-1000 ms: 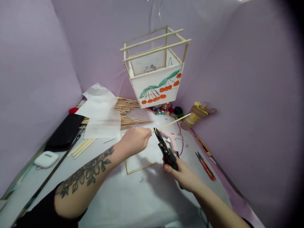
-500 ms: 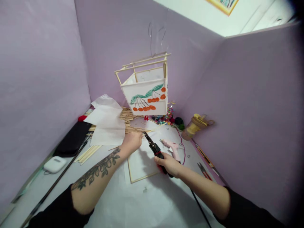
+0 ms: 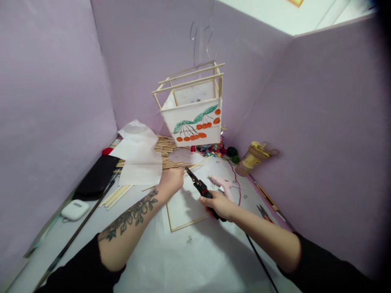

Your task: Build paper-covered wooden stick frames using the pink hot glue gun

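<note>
My left hand [image 3: 172, 180] is closed around a thin wooden stick [image 3: 200, 163] that sticks out to the right past the fingers. In my right hand [image 3: 219, 205] is a pair of long-nose pliers [image 3: 200, 187] with black and red handles. The pliers' tips reach the stick just beside my left fingers; whether the jaws are closed on it is too small to tell. Beneath the hands, a rectangular frame of sticks [image 3: 186, 225] lies on white paper, partly covered by my hands. A pink glue gun [image 3: 222, 184] rests just beyond my right hand.
A stick-framed lantern [image 3: 198, 126] with painted cherries hangs ahead. Behind are a pile of sticks [image 3: 168, 146], paper sheets [image 3: 139, 162] and colourful beads [image 3: 214, 149]. At left lie a black case [image 3: 96, 177] and white earbud case [image 3: 75, 209]; at right, a yellow cup [image 3: 252, 158] and snips [image 3: 264, 213].
The hanging lantern has shifted a little to the right, and the whole view has moved slightly. Both hands keep nearly the same place, still holding the stick and the pliers.
</note>
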A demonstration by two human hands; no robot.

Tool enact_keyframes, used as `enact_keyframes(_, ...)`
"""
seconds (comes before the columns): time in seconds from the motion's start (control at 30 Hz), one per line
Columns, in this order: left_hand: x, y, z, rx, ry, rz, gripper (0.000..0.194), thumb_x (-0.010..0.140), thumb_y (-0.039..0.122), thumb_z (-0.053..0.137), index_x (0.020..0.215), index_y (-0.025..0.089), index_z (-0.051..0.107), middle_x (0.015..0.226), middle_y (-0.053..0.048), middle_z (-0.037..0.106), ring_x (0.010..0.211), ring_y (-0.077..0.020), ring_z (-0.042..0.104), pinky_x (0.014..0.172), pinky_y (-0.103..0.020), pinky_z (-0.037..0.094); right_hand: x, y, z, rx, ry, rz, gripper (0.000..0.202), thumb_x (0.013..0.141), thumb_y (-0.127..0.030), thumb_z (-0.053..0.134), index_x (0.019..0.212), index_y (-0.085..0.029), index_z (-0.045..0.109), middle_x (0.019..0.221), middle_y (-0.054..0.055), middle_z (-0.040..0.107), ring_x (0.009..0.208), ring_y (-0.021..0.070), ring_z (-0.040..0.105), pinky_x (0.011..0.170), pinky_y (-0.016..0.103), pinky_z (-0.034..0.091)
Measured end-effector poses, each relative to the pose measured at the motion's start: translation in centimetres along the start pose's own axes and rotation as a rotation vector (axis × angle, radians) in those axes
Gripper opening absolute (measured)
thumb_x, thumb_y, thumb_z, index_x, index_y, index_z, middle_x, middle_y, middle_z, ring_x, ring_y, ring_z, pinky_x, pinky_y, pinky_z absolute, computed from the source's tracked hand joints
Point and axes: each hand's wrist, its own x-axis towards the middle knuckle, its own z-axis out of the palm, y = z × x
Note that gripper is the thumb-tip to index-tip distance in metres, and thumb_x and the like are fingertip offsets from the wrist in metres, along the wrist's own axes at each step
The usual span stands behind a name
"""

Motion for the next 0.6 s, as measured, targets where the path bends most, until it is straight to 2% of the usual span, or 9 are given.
enact_keyframes(0.23, 0.2, -0.6, -0.8, 0.048, 0.021, -0.016, 0.032, 0.094, 0.025, 0.038, 0.095, 0.017, 0.068, 0.095, -0.013, 0.072, 0.092, -0.0245, 0.067, 0.079, -0.032, 0.048, 0.2, 0.1, -0.8, -0.072, 0.088, 0.007, 0.034, 0.080, -0.049, 0.061, 0.067, -0.020, 0.047, 0.046, -0.003, 0.049, 0.034, 0.0100, 0.042, 0.036, 0.024, 0.031)
enact_keyframes(0.4, 0.4, -1.3, -1.6, 0.077, 0.053, -0.034, 0.032, 0.094, 0.027, 0.037, 0.098, 0.018, 0.068, 0.096, -0.011, 0.072, 0.089, -0.0243, 0.067, 0.075, -0.031, 0.047, -2.4, 2.0, -2.0, -0.075, 0.117, -0.006, 0.036, 0.078, -0.056, 0.057, 0.079, -0.021, 0.053, 0.054, -0.003, 0.052, 0.040, 0.0114, 0.046, 0.039, 0.024, 0.036)
enact_keyframes(0.5, 0.5, -1.6, -1.9, 0.089, 0.065, -0.039, 0.032, 0.093, 0.030, 0.038, 0.096, 0.019, 0.068, 0.095, -0.010, 0.071, 0.088, -0.0241, 0.066, 0.072, -0.030, 0.047, -4.5, 4.2, -4.0, -0.131, 0.249, 0.009, 0.042, 0.079, -0.061, 0.048, 0.086, -0.020, 0.056, 0.060, -0.001, 0.056, 0.046, 0.0131, 0.051, 0.044, 0.025, 0.040)
enact_keyframes(0.6, 0.6, -1.9, -1.9, 0.101, 0.081, -0.040, 0.031, 0.091, 0.032, 0.040, 0.097, 0.021, 0.069, 0.105, -0.010, 0.068, 0.094, -0.0244, 0.064, 0.073, -0.030, 0.047, -6.2, 7.2, -7.7, -0.256, 0.489, 0.095, 0.052, 0.084, -0.062, 0.035, 0.099, -0.018, 0.057, 0.070, 0.005, 0.063, 0.058, 0.0188, 0.059, 0.051, 0.027, 0.042)
